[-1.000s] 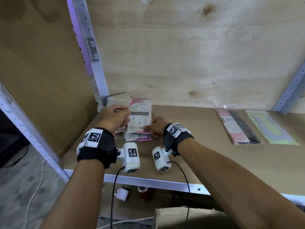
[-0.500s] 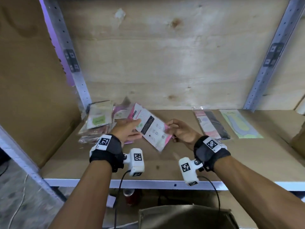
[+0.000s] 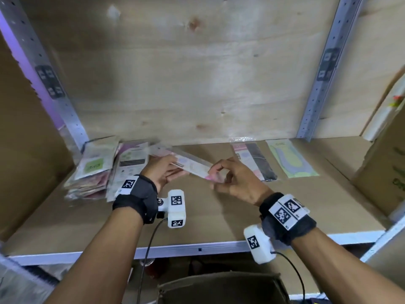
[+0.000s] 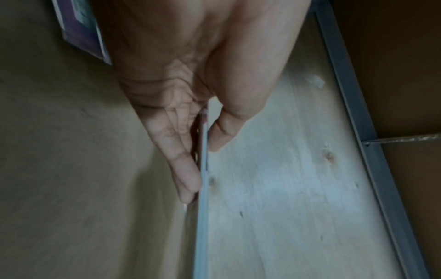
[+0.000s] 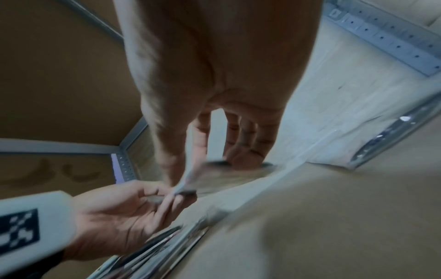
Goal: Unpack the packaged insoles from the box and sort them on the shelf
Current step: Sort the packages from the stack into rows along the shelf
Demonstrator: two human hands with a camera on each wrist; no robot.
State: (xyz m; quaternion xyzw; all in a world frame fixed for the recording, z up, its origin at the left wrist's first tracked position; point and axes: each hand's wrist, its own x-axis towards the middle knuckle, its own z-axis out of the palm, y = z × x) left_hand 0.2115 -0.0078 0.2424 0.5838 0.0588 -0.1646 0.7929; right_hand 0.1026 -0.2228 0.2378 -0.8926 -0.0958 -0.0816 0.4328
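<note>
A pink and white insole packet [image 3: 192, 166] hangs above the shelf board [image 3: 219, 211], held at both ends. My left hand [image 3: 168, 170] pinches its left end between thumb and fingers; the left wrist view shows the packet [image 4: 203, 188] edge-on in that pinch. My right hand [image 3: 215, 174] pinches the right corner with fingertips, and the right wrist view shows the blurred packet [image 5: 214, 177] there. A messy pile of packets [image 3: 96, 170] lies at the shelf's back left. A pink and black packet [image 3: 254, 161] and a green packet [image 3: 291, 159] lie flat at the back right.
A cardboard box [image 3: 385, 167] stands on the shelf's right end. Another open box [image 3: 219, 288] sits below the shelf's front edge. Metal uprights [image 3: 320, 69] frame the plywood back wall. Bare board lies between the pile and the two flat packets.
The packet left the pile at the left and moved right to the shelf's middle, now stretched between both hands. The view swung to the right.
</note>
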